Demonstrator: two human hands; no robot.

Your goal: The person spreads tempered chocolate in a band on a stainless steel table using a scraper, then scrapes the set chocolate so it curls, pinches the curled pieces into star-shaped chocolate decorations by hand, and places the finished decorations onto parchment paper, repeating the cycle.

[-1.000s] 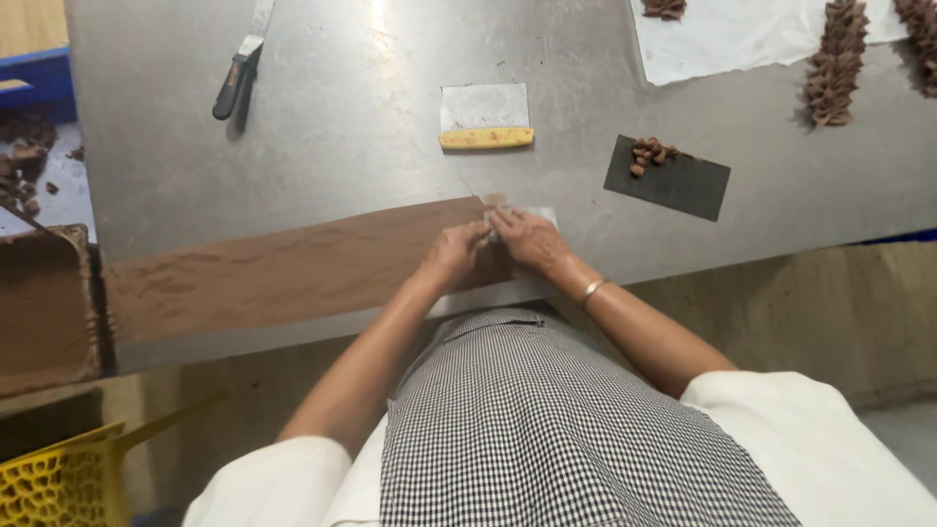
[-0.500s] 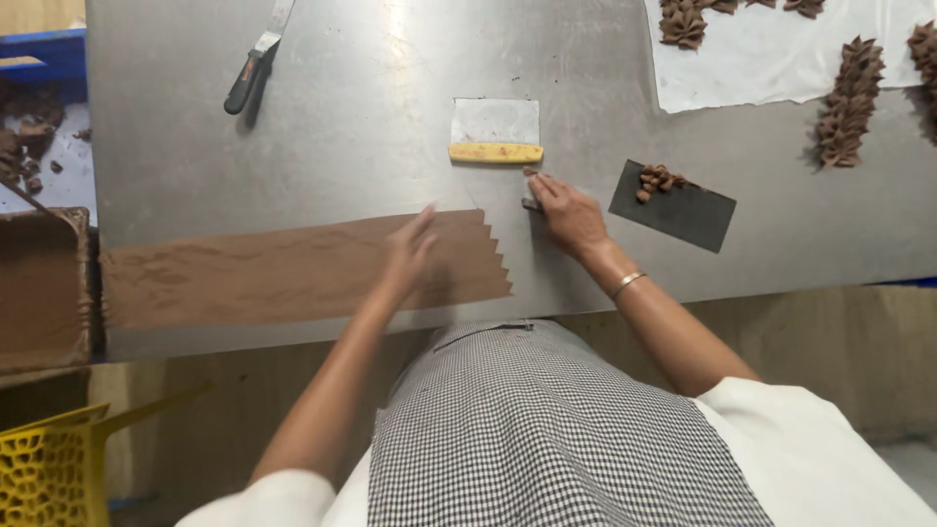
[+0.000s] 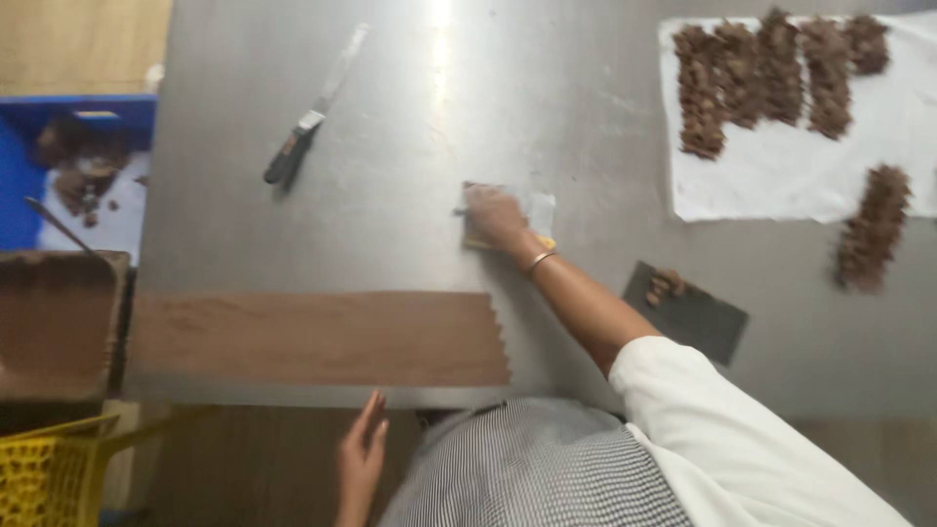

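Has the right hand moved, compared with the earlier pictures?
Yes. The right hand left the serrated end of the long brown chocolate strip and went up the steel table onto the pale yellow-handled scraper.

Palette knife (image 3: 314,115) lies near the bench's (image 3: 390,59) far left corner, dark handle toward the left edge. Long brown chocolate strip (image 3: 317,338) runs along the near edge, right end zigzag-cut. Dark flat scraper (image 3: 698,317) with brown crumbs (image 3: 667,286) sits right of centre. White sheet (image 3: 781,176) at the far right corner carries rows of chocolate pieces (image 3: 771,68). Yellow crate (image 3: 44,478) below the near left corner.
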